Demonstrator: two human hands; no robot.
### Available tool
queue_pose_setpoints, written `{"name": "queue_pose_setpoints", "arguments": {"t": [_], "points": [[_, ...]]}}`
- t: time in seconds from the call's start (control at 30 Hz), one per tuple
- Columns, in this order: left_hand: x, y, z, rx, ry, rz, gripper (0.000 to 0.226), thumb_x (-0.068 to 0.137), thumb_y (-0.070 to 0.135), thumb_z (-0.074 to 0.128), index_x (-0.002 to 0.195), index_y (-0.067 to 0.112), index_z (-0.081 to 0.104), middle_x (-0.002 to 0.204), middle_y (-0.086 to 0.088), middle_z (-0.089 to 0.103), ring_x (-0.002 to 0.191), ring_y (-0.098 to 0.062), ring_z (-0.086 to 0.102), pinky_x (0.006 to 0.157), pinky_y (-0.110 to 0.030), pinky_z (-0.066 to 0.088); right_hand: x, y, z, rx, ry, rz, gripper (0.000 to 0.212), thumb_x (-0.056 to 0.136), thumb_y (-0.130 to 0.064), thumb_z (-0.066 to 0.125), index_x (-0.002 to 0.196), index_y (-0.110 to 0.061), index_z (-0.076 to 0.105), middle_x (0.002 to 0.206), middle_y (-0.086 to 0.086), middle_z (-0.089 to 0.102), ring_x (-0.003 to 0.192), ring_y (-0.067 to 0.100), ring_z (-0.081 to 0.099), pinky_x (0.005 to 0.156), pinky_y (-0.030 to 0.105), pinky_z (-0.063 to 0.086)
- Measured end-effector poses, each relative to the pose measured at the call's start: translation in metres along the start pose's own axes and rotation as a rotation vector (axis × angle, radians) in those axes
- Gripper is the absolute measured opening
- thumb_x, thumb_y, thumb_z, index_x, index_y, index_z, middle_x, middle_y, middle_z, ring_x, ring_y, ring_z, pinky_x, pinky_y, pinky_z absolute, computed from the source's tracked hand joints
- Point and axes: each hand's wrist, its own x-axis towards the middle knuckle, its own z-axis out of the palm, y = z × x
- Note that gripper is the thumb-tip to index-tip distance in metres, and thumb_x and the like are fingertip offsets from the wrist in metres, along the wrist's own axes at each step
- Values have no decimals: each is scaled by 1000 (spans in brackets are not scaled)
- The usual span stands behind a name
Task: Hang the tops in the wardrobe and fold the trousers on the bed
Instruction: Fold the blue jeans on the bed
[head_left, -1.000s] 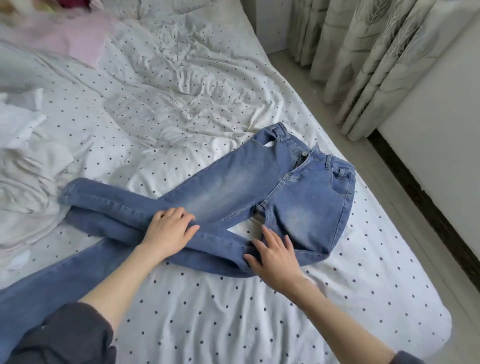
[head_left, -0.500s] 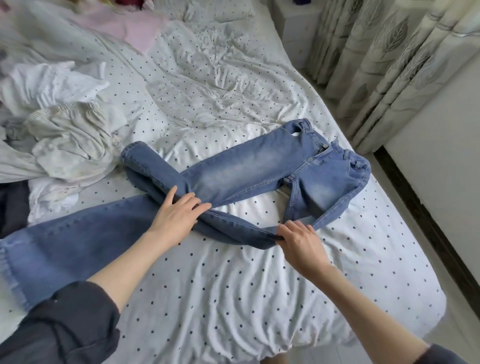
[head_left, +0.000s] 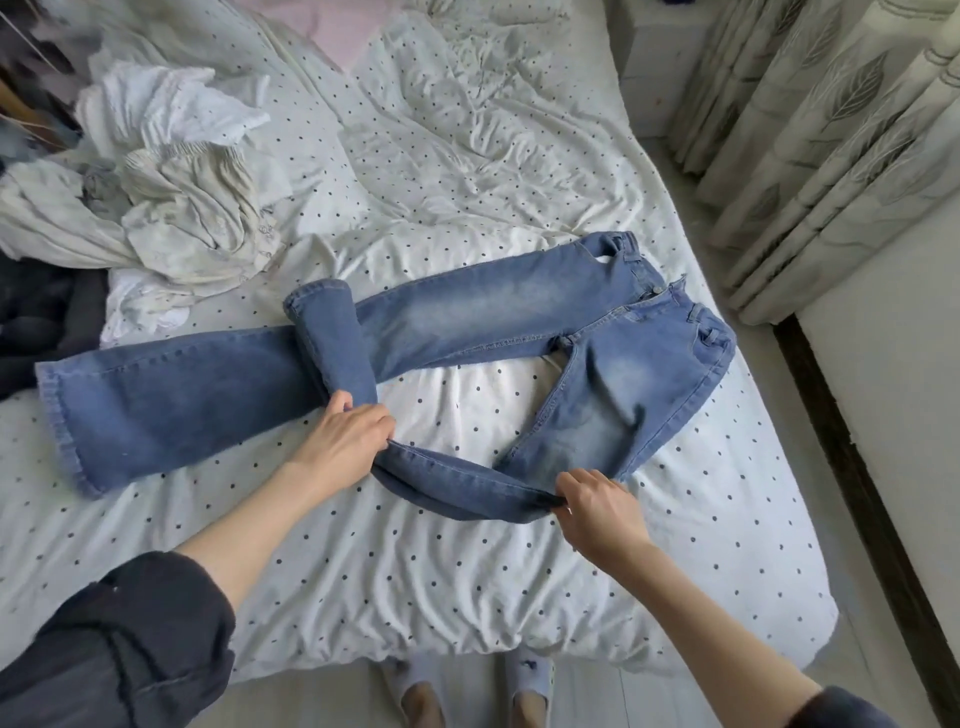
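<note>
1. L hand (head_left: 345, 439) grips the near leg of the jeans (head_left: 493, 312) at its bend, fingers curled round the denim.
2. R hand (head_left: 597, 506) pinches the same leg's edge nearer the seat.
3. Jeans lie across the bed (head_left: 467, 571), waistband to the right, near leg doubled over the far one.
4. To fold well: pull the leg straight btwn both hands, match seams w/ far leg, smooth flat.
5. Crumpled white clothes (head_left: 171, 171) sit upper left.

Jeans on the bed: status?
Both hands gripping: left hand, right hand, on the near leg. Jeans flat on bed, unfolded, near leg doubled back across far leg. White clothes pile lies apart, not blocking.
</note>
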Motion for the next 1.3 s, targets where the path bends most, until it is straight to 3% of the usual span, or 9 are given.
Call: {"name": "queue_pose_setpoints", "arguments": {"t": [0.2,0.47,0.57,0.73,0.93,1.07,1.17,1.23,1.3], "points": [[-48,28,-8,24,-106,-76,38,39,8,89,54,14,54,45,1,49,41,-19,50,51,-26,44,13,-11,-5,-43,-146,-162,26,95,-34,50,111,-13,52,115,3,56,111,23,52,87,31,40],[-92,45,-8,-63,-64,-159,22,67,24,84,69,17,63,65,5,59,69,-17,59,66,-34,46,19,-77,12,7,-238,-394,41,93,-35,52,129,-15,48,124,6,52,119,26,48,91,36,41],[-116,53,2,-45,-102,-217,24,59,12,84,71,18,64,66,5,58,69,-16,60,63,-28,47,18,-100,23,6,-192,-469,30,94,-25,50,121,-11,52,120,7,52,116,25,47,84,33,40],[-138,70,35,-59,-428,-324,43,82,1,48,121,18,50,114,2,54,111,-16,49,86,-28,31,2,-100,51,-52,-184,-513,24,93,-14,45,115,-12,54,113,5,53,107,24,50,81,31,38],[-139,112,45,86,-344,-373,38,51,16,78,87,24,70,95,0,63,95,-21,60,78,-33,47,-21,-84,81,-101,-137,-582,28,85,-10,59,111,-18,66,96,7,57,91,24,56,81,31,43],[-151,117,60,95,-256,-306,34,46,13,84,78,19,74,113,-8,67,115,-30,59,90,-46,49,-26,-86,89,-136,-215,-595,33,85,-4,53,113,-17,66,101,9,55,95,27,52,81,34,38],[-150,118,74,130,-332,-235,31,73,14,69,103,17,67,142,-11,45,138,-32,32,108,-52,28,-27,-89,91,-178,-223,-598,26,75,-10,69,98,-20,73,90,7,59,85,25,56,75,32,43],[-148,121,77,134,-373,-240,29,83,12,57,112,15,61,135,-10,49,130,-28,40,105,-44,32,-26,-87,96,-193,-344,-595,27,93,-28,52,116,-20,64,108,7,54,103,26,49,88,35,37],[-146,120,73,123,-335,-278,19,67,19,75,86,20,68,88,-1,64,83,-18,61,75,-30,46,-19,-88,96,-204,-421,-536,37,99,-40,38,118,-18,61,112,6,52,109,24,48,90,34,36]]}}
